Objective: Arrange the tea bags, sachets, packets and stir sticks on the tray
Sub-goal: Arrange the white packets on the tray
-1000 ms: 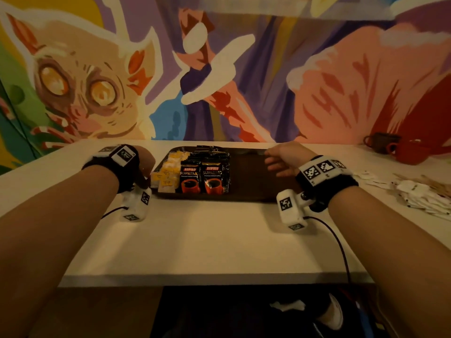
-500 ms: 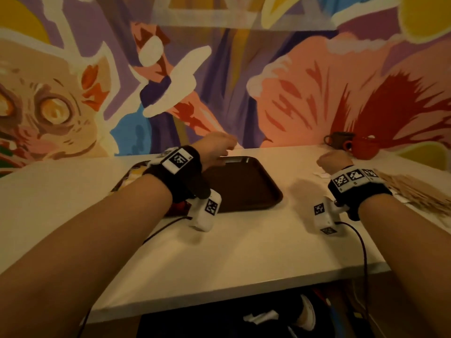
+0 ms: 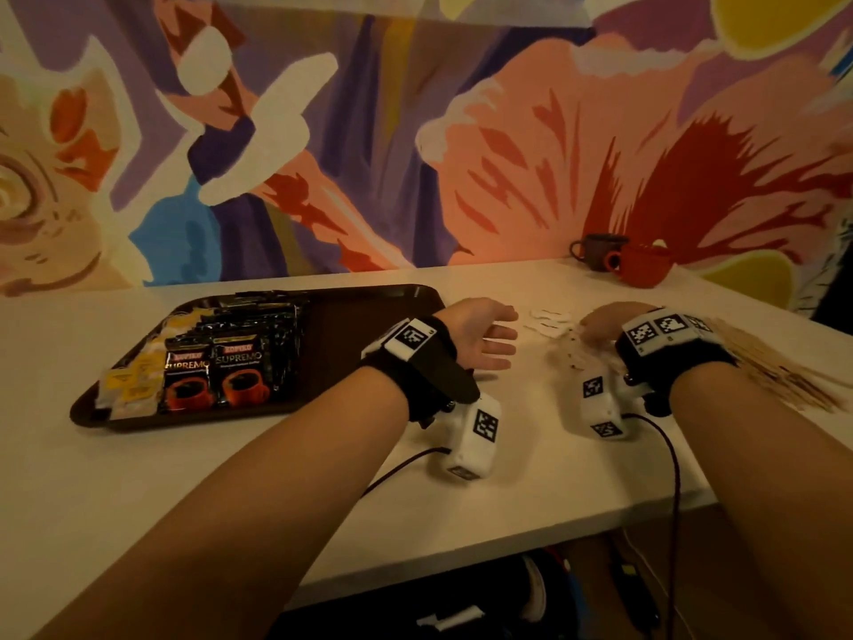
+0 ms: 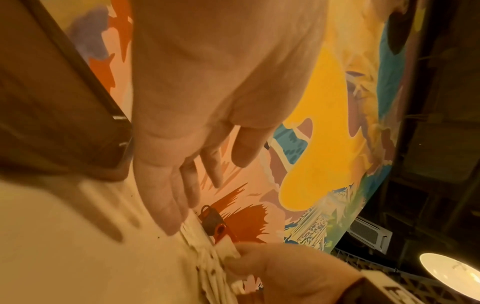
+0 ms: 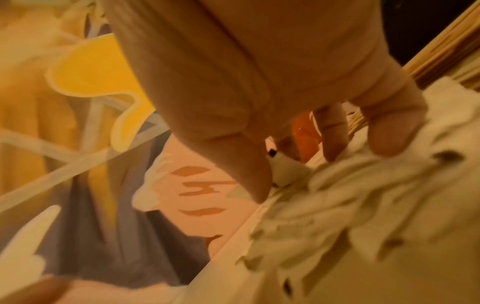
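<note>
A dark brown tray [image 3: 369, 325] lies at the left of the white table. It holds rows of black coffee packets [image 3: 240, 371] and yellow tea bags [image 3: 129, 385] in its left half. My left hand [image 3: 503, 337] hovers just past the tray's right edge, palm sideways, fingers straight [image 4: 168, 205] and holding nothing. My right hand [image 3: 600, 323] is down on a loose pile of white sachets [image 3: 549, 318]. Its thumb and curled fingers [image 5: 387, 144] pinch some of the sachets [image 5: 350, 195]. Wooden stir sticks [image 3: 775, 367] lie fanned out to the right of that hand.
A dark mug [image 3: 595, 251] and a red mug [image 3: 641, 265] stand at the back right by the painted wall. The table's front edge runs close under both wrists. The tray's right half is bare.
My left hand has left the tray and swung right to the table beside the sachets. My right hand has moved further right and come down on the sachet pile. The head view turned right.
</note>
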Action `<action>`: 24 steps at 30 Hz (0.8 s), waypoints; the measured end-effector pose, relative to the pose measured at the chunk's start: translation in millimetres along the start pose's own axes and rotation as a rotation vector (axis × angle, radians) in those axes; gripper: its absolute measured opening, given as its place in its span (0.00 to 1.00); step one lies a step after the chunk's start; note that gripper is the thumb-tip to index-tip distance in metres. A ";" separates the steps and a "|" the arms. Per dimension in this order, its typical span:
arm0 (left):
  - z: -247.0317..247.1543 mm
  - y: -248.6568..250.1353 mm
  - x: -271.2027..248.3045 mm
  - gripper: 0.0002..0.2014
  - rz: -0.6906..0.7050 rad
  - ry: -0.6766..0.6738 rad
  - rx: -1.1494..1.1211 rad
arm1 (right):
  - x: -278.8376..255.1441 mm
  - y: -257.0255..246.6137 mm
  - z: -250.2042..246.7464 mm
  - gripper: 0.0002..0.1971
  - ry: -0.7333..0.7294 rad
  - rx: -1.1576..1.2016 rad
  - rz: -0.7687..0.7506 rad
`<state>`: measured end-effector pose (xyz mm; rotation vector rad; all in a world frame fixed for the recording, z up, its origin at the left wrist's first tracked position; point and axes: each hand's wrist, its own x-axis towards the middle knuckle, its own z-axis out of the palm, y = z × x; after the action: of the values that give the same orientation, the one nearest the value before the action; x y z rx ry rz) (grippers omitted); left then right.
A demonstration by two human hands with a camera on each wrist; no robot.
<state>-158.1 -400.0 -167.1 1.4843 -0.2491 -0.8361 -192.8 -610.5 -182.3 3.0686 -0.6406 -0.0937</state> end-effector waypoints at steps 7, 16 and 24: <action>-0.3 -11.0 11.7 0.24 -0.079 0.008 -0.116 | 17.5 -45.9 -3.5 0.19 -0.159 0.957 0.090; -3.2 -10.5 13.2 0.25 -0.026 0.023 -0.185 | 10.0 -63.1 -14.1 0.31 -0.188 0.390 -0.068; -1.8 -8.7 3.7 0.17 0.001 0.023 -0.169 | -2.5 -82.0 -14.5 0.34 -0.303 0.521 -0.150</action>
<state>-157.3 -399.8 -176.7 1.3344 -0.1577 -0.8186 -161.5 -534.5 -169.1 3.6461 -0.5034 -0.4722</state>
